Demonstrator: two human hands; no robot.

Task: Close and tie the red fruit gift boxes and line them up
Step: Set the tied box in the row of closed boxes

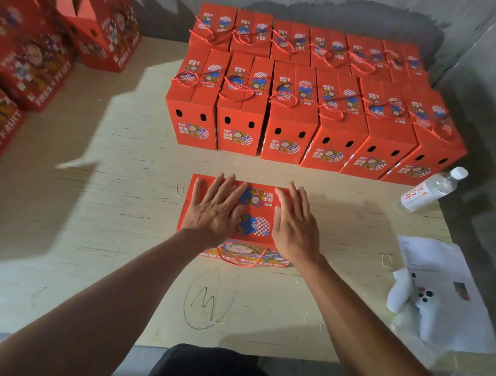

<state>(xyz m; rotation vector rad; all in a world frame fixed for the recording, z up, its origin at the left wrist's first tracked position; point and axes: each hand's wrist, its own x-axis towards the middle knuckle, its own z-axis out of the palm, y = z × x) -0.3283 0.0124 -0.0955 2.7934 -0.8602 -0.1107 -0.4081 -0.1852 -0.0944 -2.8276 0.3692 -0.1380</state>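
Red gift box (253, 218) flat under both flat-fingered palms, left hand (213, 212) and right hand (294, 227) side by side

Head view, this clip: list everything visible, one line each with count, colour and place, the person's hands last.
Tied boxes: twelve, red, two rows of six at the table's far side, cords knotted on top.
Box being closed: one, red, near centre, cord loop hanging at its near edge.
Open boxes: about five, red, far left, some flaps up.
Water bottle: one, clear with white cap, lying right of the rows.
Paper sheet: one, white, right edge.
White controller-like object: one, on the paper.
Table: one, pale wood, pen scribble near front.
Left hand: flat on the box top.
Right hand: flat on the box top.
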